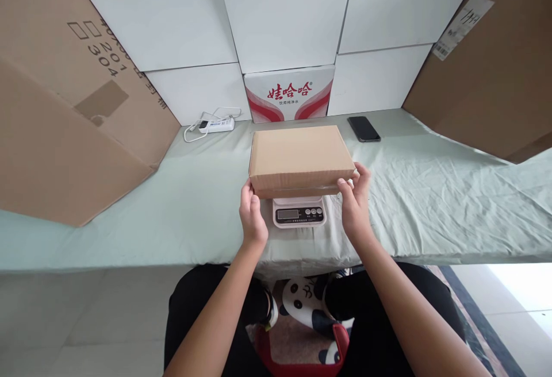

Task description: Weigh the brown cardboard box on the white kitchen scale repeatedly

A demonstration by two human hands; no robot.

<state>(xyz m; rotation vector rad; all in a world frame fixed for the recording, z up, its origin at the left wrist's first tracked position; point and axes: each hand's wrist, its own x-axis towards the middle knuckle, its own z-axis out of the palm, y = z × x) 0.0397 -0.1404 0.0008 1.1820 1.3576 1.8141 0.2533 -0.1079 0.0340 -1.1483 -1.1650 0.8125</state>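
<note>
A closed brown cardboard box (302, 153) is at the middle of the table, over a white digital kitchen scale (299, 222). The box hides the scale's weighing plate, so I cannot tell whether it rests on it. My left hand (252, 213) grips the box's near left corner, thumb in front. At the near right corner my right hand (356, 199) holds the box, thumb on the front face and fingers along the side. The scale's display and several buttons face me, and its screen looks blank.
White boxes (284, 15) form a wall behind, one with red print (288, 95). Large cardboard panels stand left (77, 135) and right (487, 78). A phone (364, 129) lies back right; a white device with a cable (217, 124) lies back left. Pale green cloth (194, 193) covers the table.
</note>
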